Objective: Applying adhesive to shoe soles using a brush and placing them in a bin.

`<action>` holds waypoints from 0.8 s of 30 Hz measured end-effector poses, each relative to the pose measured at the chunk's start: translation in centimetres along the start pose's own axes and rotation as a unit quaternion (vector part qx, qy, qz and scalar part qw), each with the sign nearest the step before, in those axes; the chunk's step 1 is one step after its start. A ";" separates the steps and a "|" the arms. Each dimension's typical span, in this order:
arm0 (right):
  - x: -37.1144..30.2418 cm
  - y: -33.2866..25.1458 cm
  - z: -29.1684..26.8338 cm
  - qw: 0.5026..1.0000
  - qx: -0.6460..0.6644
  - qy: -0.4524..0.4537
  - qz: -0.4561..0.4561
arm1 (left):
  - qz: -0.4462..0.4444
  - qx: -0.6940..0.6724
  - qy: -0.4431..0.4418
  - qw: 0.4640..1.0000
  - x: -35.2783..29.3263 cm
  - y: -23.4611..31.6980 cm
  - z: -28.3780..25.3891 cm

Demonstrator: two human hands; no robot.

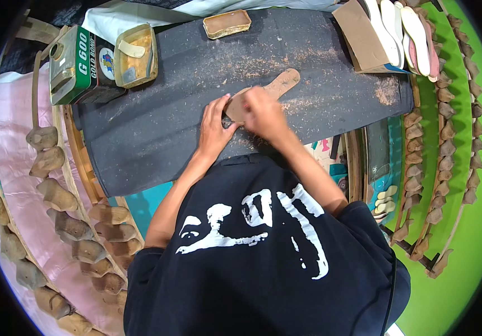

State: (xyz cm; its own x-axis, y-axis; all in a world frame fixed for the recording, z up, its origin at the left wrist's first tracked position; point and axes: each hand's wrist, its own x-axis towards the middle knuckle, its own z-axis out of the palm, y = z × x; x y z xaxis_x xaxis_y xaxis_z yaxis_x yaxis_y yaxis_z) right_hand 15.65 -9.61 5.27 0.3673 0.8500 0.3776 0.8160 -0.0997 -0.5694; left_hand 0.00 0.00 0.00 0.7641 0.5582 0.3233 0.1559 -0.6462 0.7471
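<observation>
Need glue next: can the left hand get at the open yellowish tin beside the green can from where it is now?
Probably yes. The left hand rests on the tan sole piece, and the dark mat between it and the open tin is bare apart from shavings. The tin sits up-left, beside the green can, unobstructed.

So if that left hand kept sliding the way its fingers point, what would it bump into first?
The left hand already touches the tan sole-shaped piece. Past it, probably the flat tin at the mat's far edge, though depth is unclear.
</observation>
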 end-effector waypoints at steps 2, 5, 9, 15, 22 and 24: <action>-1.0 -3.2 2.1 0.995 0.088 -0.020 0.033 | -0.020 -0.027 0.010 0.999 -0.3 -0.8 0.2; -1.4 -1.9 2.1 0.985 0.167 -0.026 0.042 | -0.017 -0.023 0.020 0.999 0.2 0.0 0.7; -1.3 3.2 0.3 0.952 0.187 0.003 0.241 | -0.055 -0.058 0.032 0.996 0.0 -0.3 0.7; -0.7 9.3 -5.5 0.843 0.383 0.141 0.351 | -0.064 -0.025 0.004 0.998 0.3 0.5 0.1; -0.2 9.5 -9.0 0.960 0.018 0.142 0.241 | -0.049 -0.008 -0.067 0.996 5.3 4.5 2.3; -0.6 8.4 -7.0 0.981 -0.012 0.132 0.145 | -0.010 -0.013 -0.054 0.998 7.0 5.0 4.5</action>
State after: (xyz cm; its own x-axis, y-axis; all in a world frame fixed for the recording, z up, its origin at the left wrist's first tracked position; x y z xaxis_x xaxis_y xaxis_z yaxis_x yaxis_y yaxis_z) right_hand 25.40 -14.55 5.35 0.6856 0.6213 0.3795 0.6694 -0.3330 -0.6641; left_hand 8.91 -1.66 3.34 0.8238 0.5110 0.2453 0.1560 -0.6205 0.7685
